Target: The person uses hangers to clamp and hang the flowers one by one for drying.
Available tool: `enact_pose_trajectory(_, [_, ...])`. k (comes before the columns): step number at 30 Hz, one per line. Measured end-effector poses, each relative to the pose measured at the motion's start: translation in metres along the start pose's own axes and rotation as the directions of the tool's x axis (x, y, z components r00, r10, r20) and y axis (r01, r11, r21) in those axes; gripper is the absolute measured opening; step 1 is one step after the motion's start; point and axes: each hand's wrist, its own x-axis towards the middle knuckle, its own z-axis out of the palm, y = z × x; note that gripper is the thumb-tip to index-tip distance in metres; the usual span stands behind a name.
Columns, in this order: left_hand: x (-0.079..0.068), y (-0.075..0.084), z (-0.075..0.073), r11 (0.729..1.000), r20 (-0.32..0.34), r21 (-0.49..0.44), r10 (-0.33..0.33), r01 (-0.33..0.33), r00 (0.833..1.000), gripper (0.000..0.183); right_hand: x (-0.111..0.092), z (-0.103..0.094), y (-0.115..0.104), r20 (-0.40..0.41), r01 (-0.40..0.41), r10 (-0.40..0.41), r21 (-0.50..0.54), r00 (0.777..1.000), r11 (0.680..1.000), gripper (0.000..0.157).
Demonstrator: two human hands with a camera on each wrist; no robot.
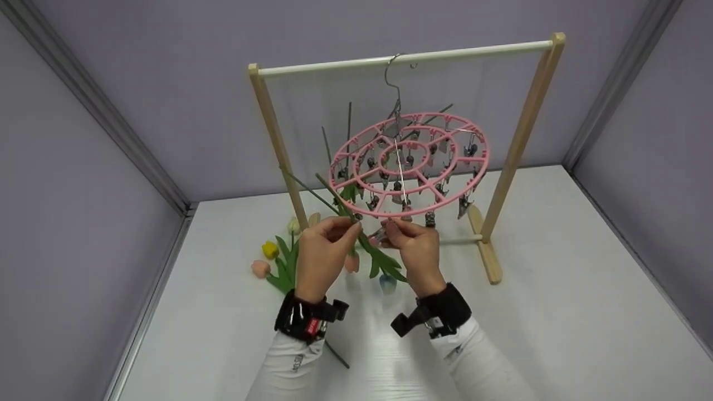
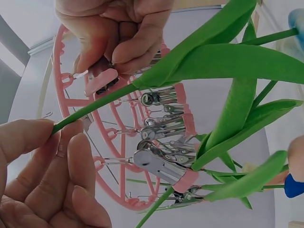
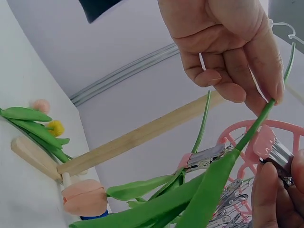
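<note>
In the head view, my left hand (image 1: 323,257) pinches the green stem (image 2: 97,107) of an artificial tulip between thumb and forefinger. The flower with the blue head (image 1: 388,284) hangs below the hands. My right hand (image 1: 420,253) pinches a metal clip (image 3: 277,151) with pink tips, close beside that stem. This clip belongs to a round pink drying hanger (image 1: 470,160), which hangs by its metal hook from a rod. Another clip (image 2: 164,166) holds a leafy tulip next to it. A peach tulip head (image 3: 85,197) dangles low in the right wrist view.
A wooden stand (image 1: 512,147) with a white top rod (image 1: 473,54) carries the hanger. At the left of the white table (image 1: 562,312) lie tulips with yellow (image 1: 270,249), peach (image 1: 260,269) and white (image 1: 294,225) heads. Several stems poke up behind the hanger's left side.
</note>
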Motion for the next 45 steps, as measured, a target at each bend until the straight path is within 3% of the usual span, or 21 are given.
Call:
enact_pose_trajectory(13, [0.005,0.002,0.003,0.997,-0.012,-0.071,-0.020,0.019,1.000,0.017,0.003,0.001,0.002,0.003,-0.023,0.023,0.023,1.000,0.999,0.019])
enact_pose_trajectory(21, [0.007,-0.003,0.002,0.995,-0.006,-0.097,-0.015,0.014,1.000,0.020,0.004,-0.003,0.006,0.129,-0.055,0.045,0.077,0.991,0.996,0.025])
enact_pose_trajectory(25, [0.009,-0.006,0.002,0.996,-0.013,-0.087,-0.028,0.027,1.000,0.020,0.005,-0.005,0.009,0.143,-0.029,0.026,0.023,0.989,0.999,0.030])
enact_pose_trajectory(29, [0.010,-0.012,0.002,0.996,-0.025,-0.081,-0.048,0.046,0.999,0.022,0.002,-0.008,0.013,0.142,0.029,-0.014,-0.102,0.990,0.994,0.040])
enact_pose_trajectory(33, [0.010,-0.019,0.001,0.995,-0.041,-0.071,-0.068,0.065,0.997,0.021,-0.007,-0.014,0.015,0.141,0.078,-0.045,-0.234,0.989,0.969,0.050])
enact_pose_trajectory(37, [0.011,-0.024,0.000,0.994,-0.050,-0.072,-0.089,0.085,0.995,0.022,-0.018,-0.019,0.016,0.158,0.156,-0.106,-0.351,0.982,0.923,0.052])
enact_pose_trajectory(42, [0.012,-0.029,0.001,0.990,-0.049,-0.081,-0.120,0.116,0.992,0.022,-0.035,-0.024,0.015,0.199,0.258,-0.187,-0.435,0.962,0.862,0.053])
enact_pose_trajectory(45, [0.012,-0.031,0.002,0.989,-0.051,-0.081,-0.132,0.128,0.990,0.021,-0.045,-0.027,0.016,0.233,0.339,-0.254,-0.488,0.939,0.804,0.051])
